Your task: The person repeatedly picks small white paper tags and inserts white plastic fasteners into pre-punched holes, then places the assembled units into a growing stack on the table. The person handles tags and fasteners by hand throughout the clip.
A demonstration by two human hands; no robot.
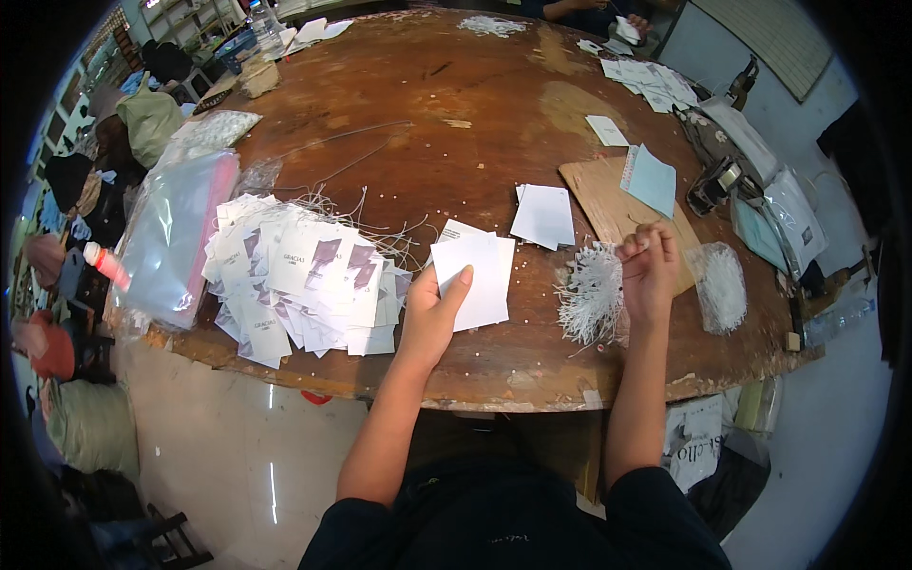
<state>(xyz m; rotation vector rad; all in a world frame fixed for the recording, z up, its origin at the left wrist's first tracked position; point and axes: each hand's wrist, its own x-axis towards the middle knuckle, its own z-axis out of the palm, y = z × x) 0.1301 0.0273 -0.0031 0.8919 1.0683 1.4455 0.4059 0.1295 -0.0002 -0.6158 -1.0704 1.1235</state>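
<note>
In my left hand [429, 325] is a small fan of white cards [486, 285], pinned under the thumb. My right hand [650, 275] is raised with its fingers curled together, beside a bundle of white strings [591, 296]. Whatever those fingertips pinch is too small to make out. To the left of the held cards spreads a heap of printed white tags [309, 271], with loose strings trailing from its far side. A short stack of white cards [543, 217] lies beyond, between my two hands.
Clear plastic bags [180, 237] lie at the table's left end by a red-capped bottle [106, 264]. Right of my right hand is a wrapped white bundle [722, 290]; a brown board [594, 190] and blue-green notepad [651, 180] lie beyond. Another person's hand [635, 27] works across the table.
</note>
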